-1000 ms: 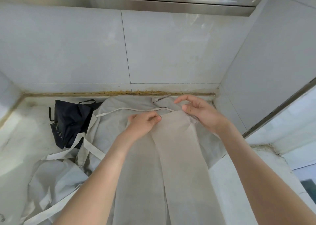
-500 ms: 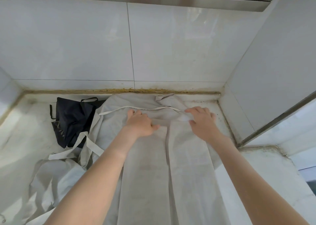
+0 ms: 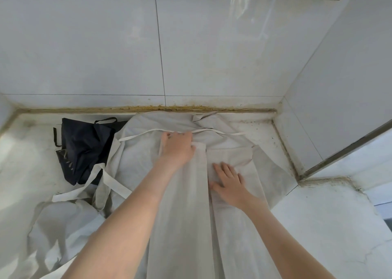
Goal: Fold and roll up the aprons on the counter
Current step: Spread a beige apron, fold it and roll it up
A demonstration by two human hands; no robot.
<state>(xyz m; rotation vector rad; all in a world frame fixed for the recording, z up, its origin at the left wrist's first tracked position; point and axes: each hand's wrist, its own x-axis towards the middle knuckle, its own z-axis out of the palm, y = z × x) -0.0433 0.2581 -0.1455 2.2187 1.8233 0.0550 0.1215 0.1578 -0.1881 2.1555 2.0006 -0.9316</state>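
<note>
Currently, nearest the camera: a crumpled beige apron (image 3: 63, 225) lies heaped at the left of the white counter (image 3: 318, 225), its wide ties (image 3: 114, 183) trailing off toward the back. Just right of it, the working apron (image 3: 180, 225) lies flat in long folded panels, running from the near edge toward the wall; the two panel edges meet down the middle.

Right hand (image 3: 230, 185): palm down on the right panel, fingers straight and spread, pressing the cloth, holding nothing.

Left hand (image 3: 178, 148): further out, on the far end of the left panel. Knuckles are up and the fingertips are tucked out of sight next to the thin strap (image 3: 222, 132), so I cannot tell whether it grips or just presses.

Back left: dark navy apron (image 3: 84, 149), bunched, touching the beige cloth's left edge. Behind everything is the grey tiled wall (image 3: 212, 45), with a stained joint along the counter line.
</note>
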